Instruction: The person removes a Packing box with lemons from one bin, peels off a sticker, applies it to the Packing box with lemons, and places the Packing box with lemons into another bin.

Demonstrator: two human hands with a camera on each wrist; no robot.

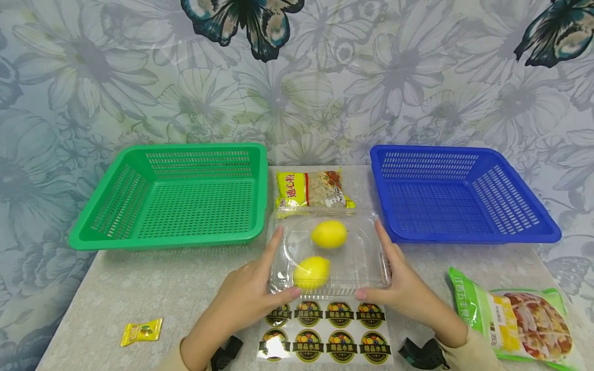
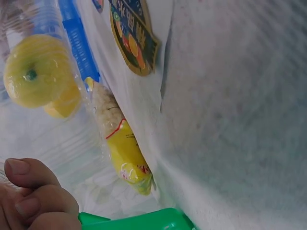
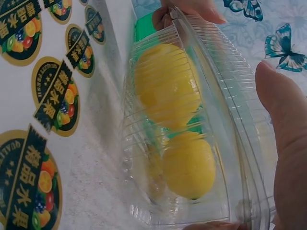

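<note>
A clear plastic clamshell box (image 1: 359,260) lies on the table with two lemons inside, one at the back (image 1: 329,234) and one at the front (image 1: 312,272). My left hand (image 1: 266,275) grips its left front corner, thumb on the front edge and fingers along the side. My right hand (image 1: 394,273) holds the right front corner the same way. In the right wrist view the box (image 3: 144,191) shows both lemons (image 3: 165,84), and my right thumb (image 3: 283,143) lies over the lid. The left wrist view shows my curled left fingers (image 2: 33,196) beside the box and a lemon (image 2: 36,72).
A sticker sheet (image 1: 325,330) lies just in front of the box. A green basket (image 1: 116,234) stands at the back left, a blue basket (image 1: 547,232) at the back right. A yellow pasta packet (image 1: 311,188) lies behind the box. A green snack bag (image 1: 515,319) and a small yellow sachet (image 1: 141,331) sit near the front.
</note>
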